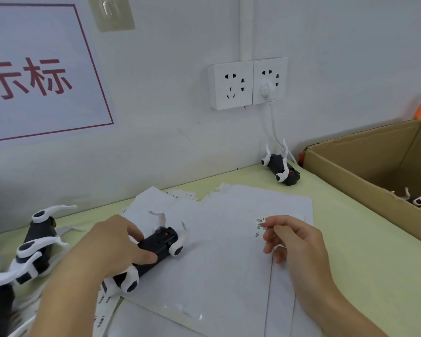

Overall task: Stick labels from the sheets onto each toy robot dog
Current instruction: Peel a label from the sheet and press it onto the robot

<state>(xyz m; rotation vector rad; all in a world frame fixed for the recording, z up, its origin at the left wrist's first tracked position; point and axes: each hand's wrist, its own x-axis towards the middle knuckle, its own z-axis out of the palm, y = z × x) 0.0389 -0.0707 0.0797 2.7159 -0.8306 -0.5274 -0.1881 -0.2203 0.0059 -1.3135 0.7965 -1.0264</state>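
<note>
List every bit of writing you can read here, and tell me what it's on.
"示标": big red characters on the wall sign, cut off at the left edge.
"BATTERY COVER" with an arrow, as best I can read it: the label pinched in the right hand.
Print on the sheets: too small to read.

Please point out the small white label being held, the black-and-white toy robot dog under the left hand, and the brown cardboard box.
Small white label [260,220], head view, printed face.
Black-and-white toy robot dog [159,243], head view, black underside.
Brown cardboard box [350,181], head view, near wall.
</note>
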